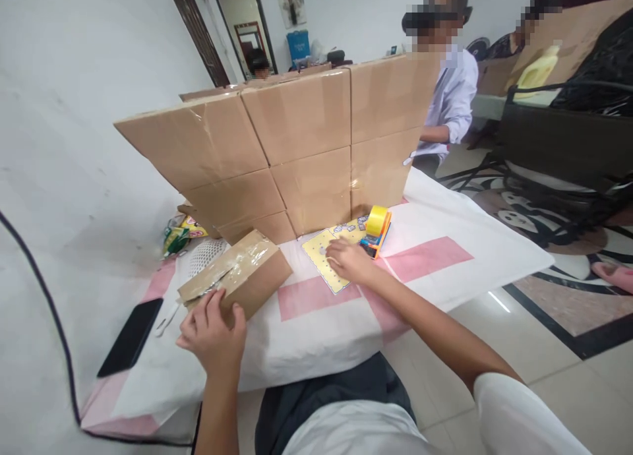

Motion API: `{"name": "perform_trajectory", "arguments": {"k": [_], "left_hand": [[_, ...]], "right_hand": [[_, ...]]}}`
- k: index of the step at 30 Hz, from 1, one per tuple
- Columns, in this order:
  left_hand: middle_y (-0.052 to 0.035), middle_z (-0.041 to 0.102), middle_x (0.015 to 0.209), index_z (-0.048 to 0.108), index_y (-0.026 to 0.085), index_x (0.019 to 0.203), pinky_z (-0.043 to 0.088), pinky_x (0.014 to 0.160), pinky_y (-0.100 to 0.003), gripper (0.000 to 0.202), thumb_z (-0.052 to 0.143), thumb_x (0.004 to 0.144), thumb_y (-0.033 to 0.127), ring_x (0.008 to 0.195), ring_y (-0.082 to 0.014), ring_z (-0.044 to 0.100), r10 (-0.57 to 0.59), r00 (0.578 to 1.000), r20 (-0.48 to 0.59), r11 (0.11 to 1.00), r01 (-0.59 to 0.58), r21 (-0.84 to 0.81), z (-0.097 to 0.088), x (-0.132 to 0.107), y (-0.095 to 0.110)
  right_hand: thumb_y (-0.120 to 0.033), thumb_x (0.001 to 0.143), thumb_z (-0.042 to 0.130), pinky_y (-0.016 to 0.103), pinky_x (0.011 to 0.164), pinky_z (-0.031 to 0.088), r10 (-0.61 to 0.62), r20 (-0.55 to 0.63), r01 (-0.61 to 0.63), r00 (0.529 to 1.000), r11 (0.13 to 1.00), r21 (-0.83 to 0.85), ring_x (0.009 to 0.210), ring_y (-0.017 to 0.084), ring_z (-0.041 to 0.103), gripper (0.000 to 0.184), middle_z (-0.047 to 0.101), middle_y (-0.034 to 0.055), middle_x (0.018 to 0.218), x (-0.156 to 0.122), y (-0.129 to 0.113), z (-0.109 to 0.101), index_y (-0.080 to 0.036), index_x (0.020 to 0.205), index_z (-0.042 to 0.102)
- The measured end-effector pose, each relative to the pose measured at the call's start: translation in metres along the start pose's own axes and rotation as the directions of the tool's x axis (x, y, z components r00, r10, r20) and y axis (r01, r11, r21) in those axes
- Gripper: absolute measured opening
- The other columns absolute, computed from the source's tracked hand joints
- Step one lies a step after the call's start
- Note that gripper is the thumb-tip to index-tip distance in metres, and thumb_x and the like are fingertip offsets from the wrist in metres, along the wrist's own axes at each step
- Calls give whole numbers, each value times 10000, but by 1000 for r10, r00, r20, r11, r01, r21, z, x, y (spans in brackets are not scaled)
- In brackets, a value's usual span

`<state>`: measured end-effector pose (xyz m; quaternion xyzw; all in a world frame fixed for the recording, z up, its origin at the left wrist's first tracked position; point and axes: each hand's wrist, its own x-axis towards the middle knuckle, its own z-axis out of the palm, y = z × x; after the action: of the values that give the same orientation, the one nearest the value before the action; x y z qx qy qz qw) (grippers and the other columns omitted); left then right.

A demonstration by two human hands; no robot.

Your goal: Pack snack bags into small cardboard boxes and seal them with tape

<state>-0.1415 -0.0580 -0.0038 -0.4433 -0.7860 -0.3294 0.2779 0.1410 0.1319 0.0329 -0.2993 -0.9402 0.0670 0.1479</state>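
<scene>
A small cardboard box (242, 273), taped along its top, lies on the white and pink table cover (425, 257). My left hand (212, 336) grips the box's near corner with fingers bent over its edge. My right hand (349, 260) rests on a yellow dotted sheet (321, 254), fingers curled down against it. Just beyond that hand stands a tape dispenser (376, 229) carrying a yellow tape roll.
A wall of stacked cardboard boxes (297, 145) stands across the table's far side. A black phone (131, 336) and a white tool lie at the left, snack packets (180, 234) behind. A person in a white shirt (450, 102) sits beyond; black chair at right.
</scene>
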Motion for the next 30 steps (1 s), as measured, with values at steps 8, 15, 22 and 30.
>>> {"name": "perform_trajectory", "arguments": {"k": [8,15,22,30], "left_hand": [[-130,685,1284,676,187,1190,335,1065,-497,400,622,828,348,1214,-373,500,-31,1000,-2,999,31,-42,6,0,0],[-143,680,1254,646,186,1174,359,1055,-503,391,621,807,316,1188,-352,524,-2,999,-42,1000,2,3,14,1,-3],[-154,662,1260,623,192,1198,337,1051,-541,412,625,803,307,1197,-361,536,-19,1000,-7,1000,18,-19,13,0,-6],[-138,698,1193,647,199,1181,385,1006,-537,464,699,722,233,1144,-357,579,72,988,-133,997,-74,-8,19,-4,-13]], "right_hand": [[-86,918,488,490,1211,281,120,160,-83,980,973,-217,911,227,661,297,723,104,889,-35,87,-26,-181,851,762],[-83,921,448,441,1016,406,292,88,-254,952,919,-300,978,257,651,316,733,133,968,-7,99,-40,-150,970,753],[-135,922,521,315,730,423,405,127,-373,905,902,-217,1043,259,658,310,701,150,1175,47,112,-9,-176,1126,750],[-371,970,557,305,711,435,428,46,-426,903,903,-49,1023,261,684,327,708,140,1231,60,104,30,-179,1141,758]]}}
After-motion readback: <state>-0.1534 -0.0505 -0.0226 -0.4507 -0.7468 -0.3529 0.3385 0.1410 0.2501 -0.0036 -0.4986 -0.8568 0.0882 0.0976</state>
